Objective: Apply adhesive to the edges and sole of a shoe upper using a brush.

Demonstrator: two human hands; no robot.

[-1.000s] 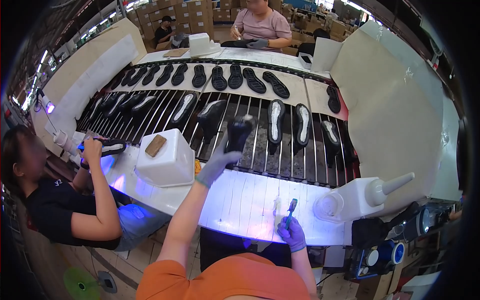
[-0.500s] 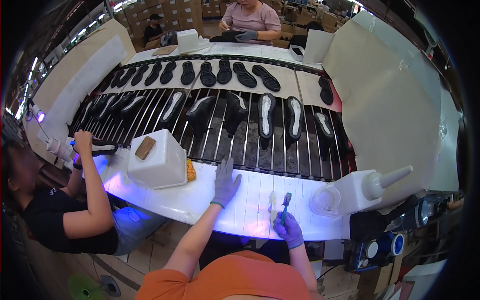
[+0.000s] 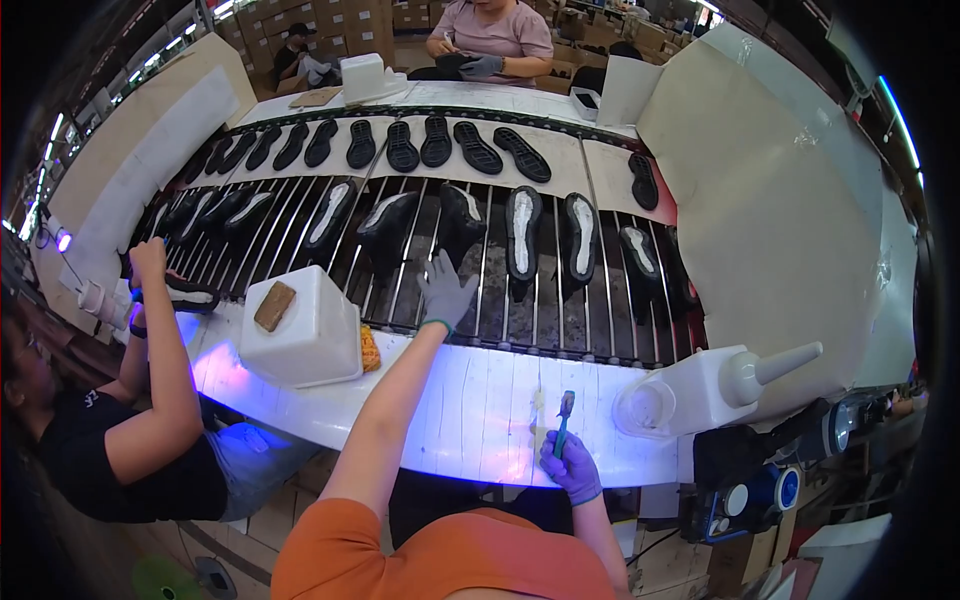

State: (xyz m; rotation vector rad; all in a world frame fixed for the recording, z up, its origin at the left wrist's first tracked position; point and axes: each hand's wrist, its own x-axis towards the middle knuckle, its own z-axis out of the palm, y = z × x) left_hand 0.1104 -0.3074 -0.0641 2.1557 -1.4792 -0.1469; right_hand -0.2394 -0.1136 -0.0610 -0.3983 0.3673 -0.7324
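Note:
My left hand (image 3: 447, 292), in a grey glove, reaches out over the metal bars with its fingers spread. Its fingertips are at the lower end of a black shoe upper (image 3: 461, 225) with a white sole side; whether they touch is unclear. Beside it on the left lies another black shoe upper (image 3: 387, 222). To the right stand two more, a long one (image 3: 523, 235) and a narrower one (image 3: 579, 240). Over the white tabletop's (image 3: 475, 400) front edge, my right hand (image 3: 572, 467), also gloved, is closed around a green-handled brush (image 3: 562, 428), bristles up.
A white box-like container (image 3: 300, 330) with a brown block (image 3: 274, 307) on it stands left, orange material (image 3: 370, 350) beside it. At right are a white spouted bottle (image 3: 705, 390) and a clear cup (image 3: 645, 408). Black soles (image 3: 436, 142) line the far board. A co-worker (image 3: 150, 430) works at left.
My left hand has moved forward from the tabletop over the bars, up to the shoe upper. The right hand keeps the brush near the same spot. The view has shifted slightly.

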